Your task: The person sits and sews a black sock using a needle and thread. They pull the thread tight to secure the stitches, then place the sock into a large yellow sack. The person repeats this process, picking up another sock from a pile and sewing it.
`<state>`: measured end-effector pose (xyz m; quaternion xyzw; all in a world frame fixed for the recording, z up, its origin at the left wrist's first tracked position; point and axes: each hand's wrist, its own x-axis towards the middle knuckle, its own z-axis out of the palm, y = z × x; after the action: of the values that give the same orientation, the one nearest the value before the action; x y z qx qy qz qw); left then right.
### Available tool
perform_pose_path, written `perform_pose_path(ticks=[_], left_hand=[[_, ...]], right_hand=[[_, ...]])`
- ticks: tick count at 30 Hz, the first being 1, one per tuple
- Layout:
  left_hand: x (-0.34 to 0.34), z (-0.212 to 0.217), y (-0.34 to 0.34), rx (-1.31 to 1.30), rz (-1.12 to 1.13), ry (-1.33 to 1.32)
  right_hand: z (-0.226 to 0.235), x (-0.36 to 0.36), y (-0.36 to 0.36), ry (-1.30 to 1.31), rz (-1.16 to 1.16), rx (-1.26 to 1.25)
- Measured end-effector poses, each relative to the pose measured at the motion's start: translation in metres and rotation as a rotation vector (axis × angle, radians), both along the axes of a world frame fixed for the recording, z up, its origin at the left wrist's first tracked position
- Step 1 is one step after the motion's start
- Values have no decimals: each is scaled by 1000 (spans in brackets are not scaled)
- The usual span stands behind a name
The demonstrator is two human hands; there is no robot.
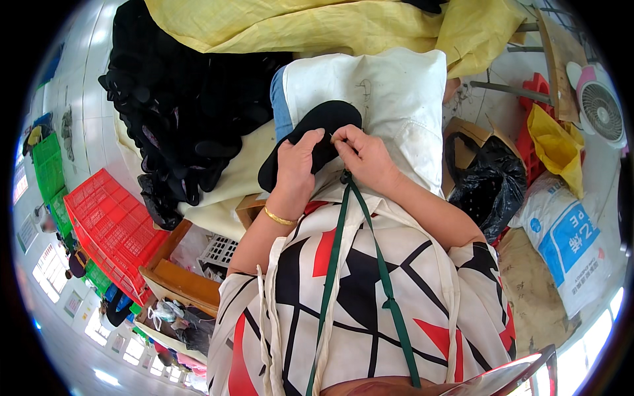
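Note:
A flat, black, sole-shaped piece, seemingly a slipper, lies tilted across my lap. My left hand is closed around its near side, the thumb pressed on its top face. Over the same face, my right hand pinches with thumb and forefinger; whatever is between those fingertips is too small to make out. The two thumbs are close together, a little apart. Under the slipper a white apron or cloth covers my lap. A green cord runs down from my neck and ends in a dark knot beside my right hand.
A big heap of black slippers lies at the left on pale cloth. Yellow sheeting spans the far side. Red crates stand left, a wooden drawer nearer. On the right are a black bag, a white sack and a fan.

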<state>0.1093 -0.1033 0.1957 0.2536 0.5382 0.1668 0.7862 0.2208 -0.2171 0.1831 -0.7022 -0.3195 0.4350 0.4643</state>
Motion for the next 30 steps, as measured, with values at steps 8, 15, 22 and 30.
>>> perform_pose_path(ticks=[8, 15, 22, 30], left_hand=[[-3, -3, -3, 5, -47, -35], [-8, -7, -15, 46, -94, -49], [-17, -12, -25, 264, -358, -44], [32, 25, 26, 1075, -1277, 34]], right_hand=[[16, -1, 16, 189, -72, -196], [23, 28, 31, 170, 60, -180], [12, 28, 17, -279, 149, 81], [18, 53, -20, 558, -460, 192]])
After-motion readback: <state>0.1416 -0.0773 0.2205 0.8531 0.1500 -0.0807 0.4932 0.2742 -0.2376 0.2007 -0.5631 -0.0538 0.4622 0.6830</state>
